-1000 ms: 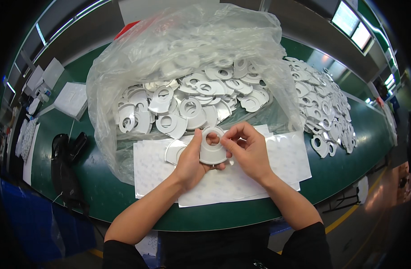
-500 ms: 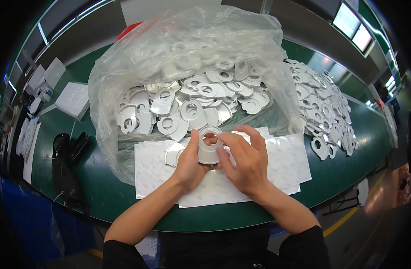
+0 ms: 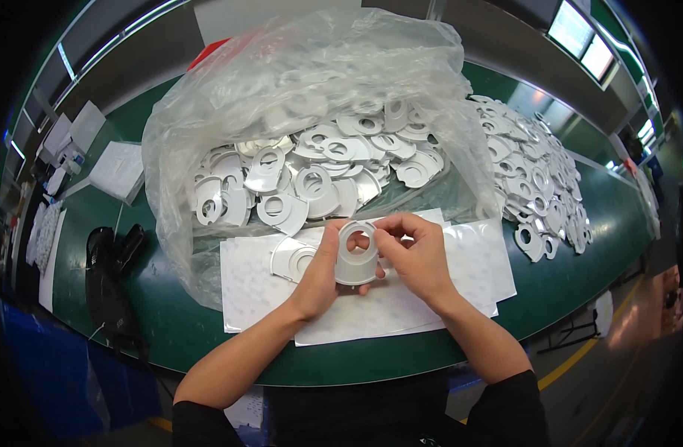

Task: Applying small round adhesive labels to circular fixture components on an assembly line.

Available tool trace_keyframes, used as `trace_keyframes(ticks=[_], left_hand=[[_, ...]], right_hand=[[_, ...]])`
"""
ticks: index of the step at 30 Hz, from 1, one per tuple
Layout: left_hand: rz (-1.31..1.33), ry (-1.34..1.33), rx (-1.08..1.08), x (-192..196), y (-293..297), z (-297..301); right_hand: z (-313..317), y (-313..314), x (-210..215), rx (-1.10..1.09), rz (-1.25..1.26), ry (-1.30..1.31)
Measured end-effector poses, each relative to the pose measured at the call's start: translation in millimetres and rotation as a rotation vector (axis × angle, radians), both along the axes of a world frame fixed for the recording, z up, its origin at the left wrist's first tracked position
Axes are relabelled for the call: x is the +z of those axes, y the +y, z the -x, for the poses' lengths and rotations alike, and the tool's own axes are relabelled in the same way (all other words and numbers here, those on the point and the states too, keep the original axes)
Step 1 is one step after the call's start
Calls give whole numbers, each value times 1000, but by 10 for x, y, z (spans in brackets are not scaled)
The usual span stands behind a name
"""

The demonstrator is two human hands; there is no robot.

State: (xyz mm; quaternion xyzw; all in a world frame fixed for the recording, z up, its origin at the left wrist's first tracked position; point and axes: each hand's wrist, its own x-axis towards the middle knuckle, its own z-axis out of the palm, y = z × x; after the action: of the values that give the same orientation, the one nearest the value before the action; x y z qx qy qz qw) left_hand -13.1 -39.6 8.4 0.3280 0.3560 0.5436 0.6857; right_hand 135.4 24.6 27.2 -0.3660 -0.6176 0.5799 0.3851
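Both gripping one white ring piece [image 3: 355, 253] above paper sheets [image 3: 460, 257]: left hand [image 3: 320, 274] underneath, right hand [image 3: 416, 257] pinching its rim; open plastic bag [image 3: 207, 134] of pieces just behind, loose pile [image 3: 539, 194] rightward

Open plastic bag [image 3: 282, 97] of ring-shaped parts [image 3: 311, 179] on table [image 3: 170, 328], behind paper sheets [image 3: 371, 313]. Loose pile of ring-shaped parts [image 3: 539, 194] right of bag. Left hand [image 3: 319, 272] and right hand [image 3: 416, 257] over sheets, one ring part [image 3: 356, 253] between them. Bundled strap [image 3: 106, 276] far left.
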Motion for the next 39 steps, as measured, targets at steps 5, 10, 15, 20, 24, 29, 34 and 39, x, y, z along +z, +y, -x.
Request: trace_keyframes(ticks=[5, 10, 15, 20, 24, 29, 34, 39], left_hand=[[-117, 138, -60, 2, -14, -12], [-87, 160, -114, 40, -32, -28], [-31, 189, -102, 65, -36, -20], [30, 86, -60, 57, 10, 23], [35, 94, -88, 69, 26, 64], [127, 32, -184, 162, 26, 115], [-145, 207, -80, 406, 38, 389], [-312, 980, 3, 604, -83, 800]], right_hand=[[14, 31, -70, -66, -69, -124], [31, -44, -13, -162, -204, -334], [-5, -64, 78, -148, -418, -633], [-98, 48, 91, 123, -273, -371], [-147, 101, 74, 154, -174, -373], [-94, 124, 33, 127, -16, -309], [-274, 292, 166, -62, 193, 244], [-504, 616, 339, -423, 214, 823]])
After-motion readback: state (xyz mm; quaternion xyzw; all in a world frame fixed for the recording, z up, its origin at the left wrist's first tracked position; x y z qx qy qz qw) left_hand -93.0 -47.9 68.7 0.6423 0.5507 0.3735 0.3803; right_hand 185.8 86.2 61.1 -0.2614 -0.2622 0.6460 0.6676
